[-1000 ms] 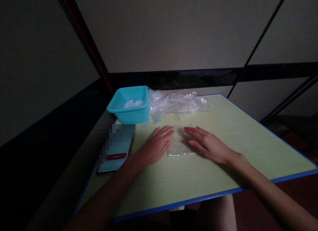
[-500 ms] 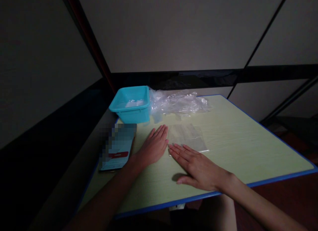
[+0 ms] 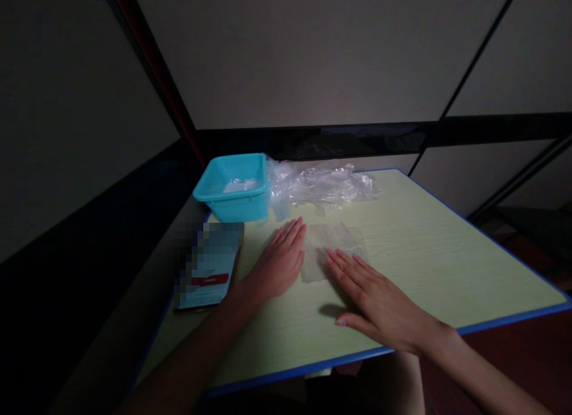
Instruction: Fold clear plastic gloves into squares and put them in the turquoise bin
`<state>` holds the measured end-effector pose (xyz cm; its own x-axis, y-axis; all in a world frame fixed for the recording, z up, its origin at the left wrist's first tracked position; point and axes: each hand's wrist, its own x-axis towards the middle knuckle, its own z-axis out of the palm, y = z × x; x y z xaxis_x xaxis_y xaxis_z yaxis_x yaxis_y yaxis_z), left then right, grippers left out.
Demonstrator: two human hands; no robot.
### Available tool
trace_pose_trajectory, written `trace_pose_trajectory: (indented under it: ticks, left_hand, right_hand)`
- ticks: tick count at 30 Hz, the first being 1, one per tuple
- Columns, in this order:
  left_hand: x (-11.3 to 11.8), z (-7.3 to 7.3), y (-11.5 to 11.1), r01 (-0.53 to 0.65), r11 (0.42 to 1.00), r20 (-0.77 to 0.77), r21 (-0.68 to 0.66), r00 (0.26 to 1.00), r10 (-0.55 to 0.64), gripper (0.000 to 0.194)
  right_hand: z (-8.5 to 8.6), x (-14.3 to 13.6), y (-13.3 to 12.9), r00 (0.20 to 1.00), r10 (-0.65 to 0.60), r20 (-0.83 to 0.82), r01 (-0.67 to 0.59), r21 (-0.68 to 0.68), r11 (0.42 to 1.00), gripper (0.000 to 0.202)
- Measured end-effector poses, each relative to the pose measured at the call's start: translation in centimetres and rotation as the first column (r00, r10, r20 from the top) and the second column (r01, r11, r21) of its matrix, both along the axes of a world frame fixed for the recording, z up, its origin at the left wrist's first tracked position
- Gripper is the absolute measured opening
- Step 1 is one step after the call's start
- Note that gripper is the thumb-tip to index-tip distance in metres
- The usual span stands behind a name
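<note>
A flat, clear plastic bag lies on the pale table between my hands. My left hand rests at the bag's left edge, its fingers stretched out and pointing away from me. Over the bag's near right part is my right hand, fingers extended and thumb apart, covering some of the bag. A shadow falls beneath it; whether its fingertips touch the plastic I cannot tell. Neither hand holds anything.
A turquoise plastic basin with clear or whitish plastic inside stands at the back left. Beside it lies a heap of crumpled clear plastic. A phone or tablet, partly blurred, lies left of my left hand. A blue edge rims the table.
My right hand has moved right across the plastic bag and seems slightly raised. The left hand has shifted a little further forward along the bag's left edge.
</note>
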<state>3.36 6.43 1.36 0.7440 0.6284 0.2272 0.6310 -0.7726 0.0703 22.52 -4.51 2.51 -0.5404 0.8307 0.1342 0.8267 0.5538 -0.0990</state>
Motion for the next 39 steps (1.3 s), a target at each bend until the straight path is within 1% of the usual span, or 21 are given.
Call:
trace_pose_trajectory:
  ticks: [3, 5, 7, 11, 14, 21, 26, 29, 34, 39]
  left_hand:
    - [0.4, 0.6, -0.6, 0.128, 0.992, 0.01, -0.005, 0.992, -0.128, 0.046]
    - [0.5, 0.7, -0.7, 0.149, 0.989, -0.013, -0.007, 0.989, -0.149, 0.046]
    - [0.4, 0.5, -0.6, 0.119, 0.993, -0.034, -0.008, 0.992, -0.119, 0.045]
    - [-0.1, -0.4, 0.1, 0.035, 0.999, -0.077, -0.015, 0.996, -0.036, 0.046]
    - [-0.3, -0.9, 0.4, 0.007, 0.999, -0.11, -0.035, 0.994, -0.011, 0.047]
    - [-0.2, -0.9, 0.3, -0.028, 0.998, -0.17, -0.06, 0.985, 0.017, 0.048]
    - [-0.1, -1.0, 0.2, -0.032, 0.999, -0.179, -0.044, 0.984, 0.024, 0.049]
    - [-0.1, -0.8, 0.1, -0.032, 0.998, -0.165, -0.055, 0.986, 0.022, 0.056]
    - [-0.4, -0.2, 0.1, -0.005, 0.994, -0.156, -0.109, 0.988, -0.012, 0.079]
    - [-0.7, 0.0, 0.6, 0.013, 0.991, -0.17, -0.134, 0.985, -0.036, 0.091]
  right_hand:
    - [-0.4, 1.6, -0.7, 0.996, -0.072, 0.049, 0.07, 0.031, 0.997, 0.076]
    - [-0.7, 2.3, -1.2, 0.993, -0.093, 0.078, 0.09, 0.036, 0.995, 0.076]
    - [-0.9, 2.7, -1.5, 0.99, -0.104, 0.096, 0.1, 0.04, 0.994, 0.076]
    - [-1.2, 2.7, -2.0, 0.99, -0.106, 0.094, 0.102, 0.046, 0.994, 0.077]
    - [-1.4, 2.6, -2.1, 0.991, -0.108, 0.083, 0.105, 0.047, 0.993, 0.079]
    - [-1.7, 2.5, -2.5, 0.992, -0.12, 0.036, 0.118, 0.063, 0.991, 0.08]
    - [-1.9, 2.4, -2.8, 0.987, -0.151, 0.047, 0.147, 0.081, 0.986, 0.079]
    - [-1.9, 2.4, -3.0, 0.986, -0.161, 0.046, 0.157, 0.082, 0.984, 0.079]
    - [-1.8, 2.4, -3.0, 0.985, -0.167, 0.048, 0.164, 0.067, 0.984, 0.077]
    - [-1.8, 2.3, -3.0, 0.984, -0.174, 0.042, 0.171, 0.062, 0.983, 0.076]
